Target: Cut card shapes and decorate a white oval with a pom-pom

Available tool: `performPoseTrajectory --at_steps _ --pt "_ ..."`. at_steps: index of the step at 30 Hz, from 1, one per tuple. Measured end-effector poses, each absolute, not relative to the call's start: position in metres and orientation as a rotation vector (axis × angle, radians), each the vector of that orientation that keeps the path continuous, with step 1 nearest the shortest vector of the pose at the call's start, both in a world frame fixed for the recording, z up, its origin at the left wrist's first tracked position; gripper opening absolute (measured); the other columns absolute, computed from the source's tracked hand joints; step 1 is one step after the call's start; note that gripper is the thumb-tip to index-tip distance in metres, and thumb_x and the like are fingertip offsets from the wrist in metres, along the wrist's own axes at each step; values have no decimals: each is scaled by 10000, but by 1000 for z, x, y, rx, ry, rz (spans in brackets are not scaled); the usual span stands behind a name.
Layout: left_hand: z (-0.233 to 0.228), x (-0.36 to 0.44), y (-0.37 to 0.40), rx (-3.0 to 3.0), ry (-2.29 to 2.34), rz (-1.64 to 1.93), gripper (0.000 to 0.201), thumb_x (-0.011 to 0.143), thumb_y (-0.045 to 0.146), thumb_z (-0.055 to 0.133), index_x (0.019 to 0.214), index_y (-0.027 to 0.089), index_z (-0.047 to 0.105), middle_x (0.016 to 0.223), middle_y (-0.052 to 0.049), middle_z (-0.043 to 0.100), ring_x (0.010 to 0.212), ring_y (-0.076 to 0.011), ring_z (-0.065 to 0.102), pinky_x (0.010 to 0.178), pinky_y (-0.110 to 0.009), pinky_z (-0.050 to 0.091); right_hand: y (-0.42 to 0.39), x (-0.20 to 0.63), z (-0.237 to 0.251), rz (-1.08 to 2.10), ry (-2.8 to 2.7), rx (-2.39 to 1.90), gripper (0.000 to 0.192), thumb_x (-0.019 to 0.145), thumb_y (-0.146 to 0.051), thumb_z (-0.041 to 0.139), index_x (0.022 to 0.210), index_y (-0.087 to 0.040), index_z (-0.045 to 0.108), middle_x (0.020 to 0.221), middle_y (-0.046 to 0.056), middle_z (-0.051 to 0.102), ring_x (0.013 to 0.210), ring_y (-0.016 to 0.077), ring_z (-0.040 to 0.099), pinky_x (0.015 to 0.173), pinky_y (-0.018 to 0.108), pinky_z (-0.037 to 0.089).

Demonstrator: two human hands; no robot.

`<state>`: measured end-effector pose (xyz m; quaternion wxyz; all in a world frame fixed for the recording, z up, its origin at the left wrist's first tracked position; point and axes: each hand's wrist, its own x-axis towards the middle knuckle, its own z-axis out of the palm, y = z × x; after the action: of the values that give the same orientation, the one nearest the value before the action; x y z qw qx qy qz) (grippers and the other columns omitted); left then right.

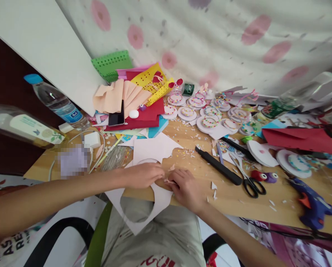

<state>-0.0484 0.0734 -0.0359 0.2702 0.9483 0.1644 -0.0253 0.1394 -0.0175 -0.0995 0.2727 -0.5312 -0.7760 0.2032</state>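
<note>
Both hands, left [143, 175] and right [186, 189], pinched a small pale paper scrap [169, 181] above a white cut-out foam sheet [160, 198] on the wooden bench [233, 196].

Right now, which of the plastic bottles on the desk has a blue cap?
The water bottle leaning by the white board; the other bottles show no blue cap.
</note>
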Motion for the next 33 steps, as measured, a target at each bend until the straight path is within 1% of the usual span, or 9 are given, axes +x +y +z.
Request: performPoseTrajectory --at_steps 5,9,12,16,18,22,26,29,33 --pt "-34 -52 59 2532 622 6 90 912 203 572 891 149 642 873 -37 654 855 -172 616 747 -253 450 -18 136 -102 684 -1856 -1472 143 842 -133 610 731 -193 542 726 5 602 726 177 523 691 315 297" --pt "-48 -42 50 2558 693 21 222 879 356 642 863 135 632 858 -51 658 828 -202 627 699 -282 458 -19 135 -108 697 -1778 -1478 122 830 -142 614 739 -195 554 712 -2 594 715 174 518 692 315 303" --pt "-56 -34 49 2609 719 19 282 872 400 645 887 118 629 876 -77 672 844 -228 637 714 -310 467 -19 134 -110 707 -1756 -1471 114 828 -150 613 740 -199 561 710 -5 599 709 172 519 694 317 311" --pt "-63 -28 53 2703 664 -9 223 903 341 615 890 119 633 849 -72 681 824 -216 645 731 -308 468 -19 135 -111 722 -1723 -1462 120 836 -162 591 729 -202 554 694 -8 602 691 168 519 693 317 320" --pt "-66 -27 54 2756 591 -27 176 929 279 576 918 115 639 883 -79 688 857 -212 646 768 -310 468 -19 135 -110 730 -1710 -1454 135 834 -172 587 710 -203 542 672 -11 592 670 165 511 683 314 321" --pt "-68 -27 49 2875 494 -60 155 918 134 501 924 83 648 909 -115 678 894 -252 625 813 -371 458 -18 134 -109 745 -1698 -1431 170 833 -181 568 673 -202 516 648 -14 574 644 158 501 665 308 323" --pt "-64 -27 37 2992 505 -68 179 836 78 503 933 41 649 882 -155 656 860 -295 593 772 -429 444 -18 134 -107 748 -1692 -1408 151 820 -157 536 677 -201 517 657 -15 581 643 154 505 669 309 327" --pt "-62 -26 30 3048 555 -55 215 817 67 484 959 26 640 895 -183 655 864 -300 585 743 -425 435 -19 135 -106 752 -1693 -1388 154 811 -148 518 667 -202 507 653 -16 581 642 154 506 670 311 330" --pt "-65 -26 27 3091 548 -28 215 795 55 479 937 46 641 874 -172 659 817 -289 583 678 -404 425 -21 136 -105 762 -1696 -1372 141 809 -151 504 682 -206 524 688 -4 613 672 166 538 684 321 345"
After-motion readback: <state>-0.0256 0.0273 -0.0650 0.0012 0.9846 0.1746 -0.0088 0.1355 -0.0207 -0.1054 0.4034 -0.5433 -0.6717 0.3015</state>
